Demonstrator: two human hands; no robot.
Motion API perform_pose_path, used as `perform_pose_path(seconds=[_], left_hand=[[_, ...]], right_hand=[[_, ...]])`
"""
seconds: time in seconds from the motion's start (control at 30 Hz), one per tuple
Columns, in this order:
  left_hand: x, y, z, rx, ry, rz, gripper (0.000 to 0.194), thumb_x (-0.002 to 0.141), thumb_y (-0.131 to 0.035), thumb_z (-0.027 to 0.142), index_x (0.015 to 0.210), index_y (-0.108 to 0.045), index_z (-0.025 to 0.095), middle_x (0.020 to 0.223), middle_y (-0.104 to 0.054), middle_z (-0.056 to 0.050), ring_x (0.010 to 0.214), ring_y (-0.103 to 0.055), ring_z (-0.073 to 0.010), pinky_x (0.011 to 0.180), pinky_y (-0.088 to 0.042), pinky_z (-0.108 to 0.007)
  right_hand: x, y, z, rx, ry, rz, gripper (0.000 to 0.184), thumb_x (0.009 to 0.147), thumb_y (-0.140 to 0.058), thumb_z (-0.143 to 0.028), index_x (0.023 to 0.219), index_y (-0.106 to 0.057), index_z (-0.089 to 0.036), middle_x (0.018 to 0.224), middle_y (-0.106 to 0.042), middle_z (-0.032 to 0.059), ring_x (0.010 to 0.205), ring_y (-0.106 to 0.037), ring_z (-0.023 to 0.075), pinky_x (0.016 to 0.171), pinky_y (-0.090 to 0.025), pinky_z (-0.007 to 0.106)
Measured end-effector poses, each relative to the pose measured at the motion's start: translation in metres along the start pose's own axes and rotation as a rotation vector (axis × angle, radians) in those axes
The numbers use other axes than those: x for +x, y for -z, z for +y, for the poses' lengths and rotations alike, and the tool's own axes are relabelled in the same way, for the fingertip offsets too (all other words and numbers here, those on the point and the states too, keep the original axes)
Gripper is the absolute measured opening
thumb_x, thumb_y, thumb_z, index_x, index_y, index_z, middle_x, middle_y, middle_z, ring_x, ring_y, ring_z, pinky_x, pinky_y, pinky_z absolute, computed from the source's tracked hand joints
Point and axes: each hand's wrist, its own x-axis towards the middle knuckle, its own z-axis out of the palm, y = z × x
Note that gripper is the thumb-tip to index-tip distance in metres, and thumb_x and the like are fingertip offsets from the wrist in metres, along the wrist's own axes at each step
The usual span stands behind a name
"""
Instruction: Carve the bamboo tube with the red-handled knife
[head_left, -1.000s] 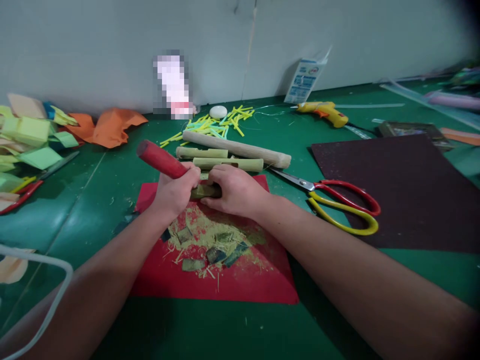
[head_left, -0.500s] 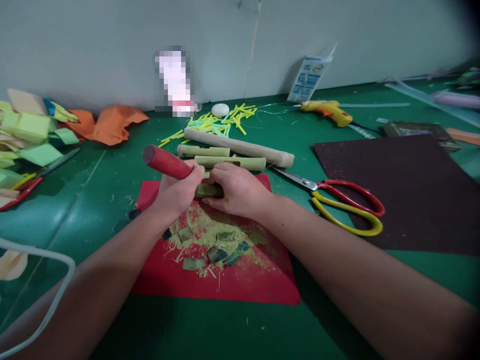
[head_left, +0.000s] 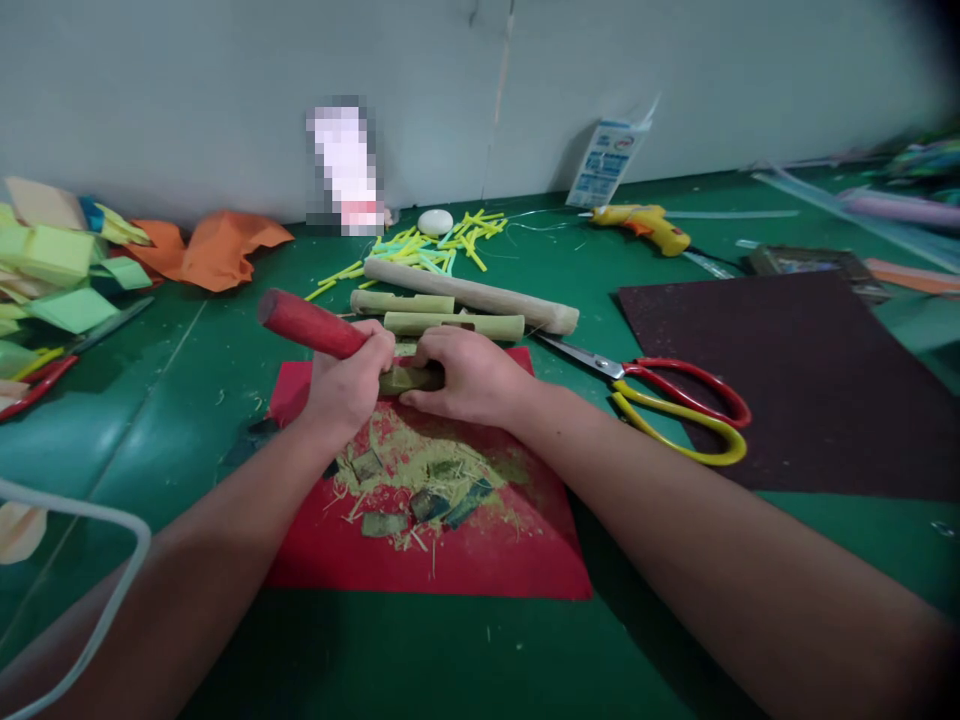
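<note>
My left hand [head_left: 346, 384] is closed round a tool with a red handle [head_left: 306, 324] that sticks out up and to the left; its working end is hidden. My right hand [head_left: 469, 377] presses a short green bamboo piece [head_left: 409, 378] down onto a red sheet [head_left: 480, 550], fingers curled over it. Both hands meet at the bamboo piece. Below them a heap of pale shavings and dark bark chips [head_left: 420, 480] lies on the red sheet.
Two bamboo lengths [head_left: 450, 322] and a pale wooden stick [head_left: 480, 293] lie just behind the hands. Red and yellow scissors [head_left: 675, 400] and a dark sheet [head_left: 810, 370] are to the right. A yellow glue gun [head_left: 645, 224], cut straws [head_left: 427, 248] and coloured paper [head_left: 67, 270] lie farther off.
The red handle has tipped a little further left and lower. Both hands stay on the bamboo piece with only small shifts.
</note>
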Motion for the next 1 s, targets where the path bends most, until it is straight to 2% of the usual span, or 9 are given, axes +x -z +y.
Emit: perform_pose_path(seconds=[0.17,0.4,0.6,0.73,0.8,0.87,0.93,1.0], left_hand=[[0.0040,-0.0024,0.0001,0.036,0.031,-0.038,0.025,0.073,-0.051,0.020,0.051,-0.038,0.020,0.052,-0.034,0.003,0.054,-0.032,-0.0112,0.054,-0.033,-0.027],[0.0025,-0.0025,0.0049,0.107,0.014,-0.026,0.028,0.077,-0.052,0.024,0.053,-0.038,0.021,0.053,-0.034,0.004,0.055,-0.033,-0.0117,0.055,-0.032,-0.028],[0.0035,0.0005,0.0021,0.220,-0.054,-0.121,0.029,0.079,-0.051,0.032,0.054,-0.042,0.021,0.055,-0.039,0.003,0.059,-0.038,-0.0128,0.057,-0.034,-0.028],[-0.0002,0.0027,0.0019,0.133,0.003,-0.161,0.028,0.075,-0.051,0.030,0.052,-0.038,0.021,0.053,-0.035,0.003,0.056,-0.035,-0.0122,0.055,-0.032,-0.027],[-0.0020,0.0030,0.0022,0.096,0.040,-0.154,0.027,0.071,-0.052,0.027,0.050,-0.037,0.021,0.053,-0.035,0.003,0.056,-0.035,-0.0118,0.054,-0.032,-0.027],[-0.0020,0.0027,0.0020,0.056,0.012,-0.072,0.026,0.070,-0.052,0.023,0.049,-0.037,0.021,0.053,-0.035,0.003,0.056,-0.036,-0.0114,0.054,-0.033,-0.027],[-0.0004,0.0021,0.0011,0.017,-0.003,-0.034,0.026,0.073,-0.051,0.023,0.050,-0.038,0.021,0.052,-0.036,0.003,0.054,-0.035,-0.0112,0.053,-0.033,-0.027],[0.0014,0.0017,0.0000,0.017,0.011,-0.043,0.027,0.076,-0.051,0.024,0.051,-0.039,0.021,0.051,-0.037,0.003,0.053,-0.034,-0.0112,0.052,-0.033,-0.027]], right_hand=[[-0.0023,-0.0004,-0.0007,-0.022,0.043,-0.003,0.024,0.075,-0.077,-0.031,0.078,-0.057,-0.017,0.081,-0.055,0.0020,0.077,-0.045,0.0155,0.068,-0.032,0.028],[-0.0032,0.0002,-0.0010,-0.031,0.059,0.006,0.023,0.076,-0.076,-0.030,0.078,-0.057,-0.017,0.082,-0.056,0.0029,0.078,-0.045,0.0159,0.069,-0.032,0.029],[-0.0013,0.0014,0.0032,0.018,0.066,-0.042,0.020,0.080,-0.074,-0.032,0.080,-0.061,-0.016,0.081,-0.058,0.0026,0.079,-0.049,0.0163,0.073,-0.035,0.029],[-0.0004,0.0015,0.0030,0.025,0.019,-0.040,0.023,0.079,-0.076,-0.034,0.078,-0.061,-0.016,0.079,-0.057,0.0010,0.075,-0.047,0.0148,0.069,-0.033,0.028],[-0.0005,0.0017,0.0017,0.013,0.009,-0.037,0.024,0.078,-0.077,-0.034,0.077,-0.061,-0.016,0.078,-0.056,0.0007,0.075,-0.046,0.0146,0.068,-0.032,0.028],[-0.0008,0.0019,0.0004,0.007,0.002,-0.031,0.024,0.077,-0.077,-0.033,0.078,-0.061,-0.016,0.079,-0.056,0.0011,0.076,-0.047,0.0150,0.069,-0.033,0.028],[-0.0014,0.0019,-0.0005,0.008,-0.004,-0.022,0.024,0.076,-0.078,-0.033,0.078,-0.060,-0.016,0.079,-0.057,0.0014,0.077,-0.048,0.0152,0.070,-0.034,0.028],[-0.0019,0.0016,-0.0007,0.006,0.003,-0.017,0.024,0.076,-0.078,-0.032,0.078,-0.060,-0.016,0.080,-0.057,0.0016,0.077,-0.049,0.0155,0.071,-0.035,0.028]])
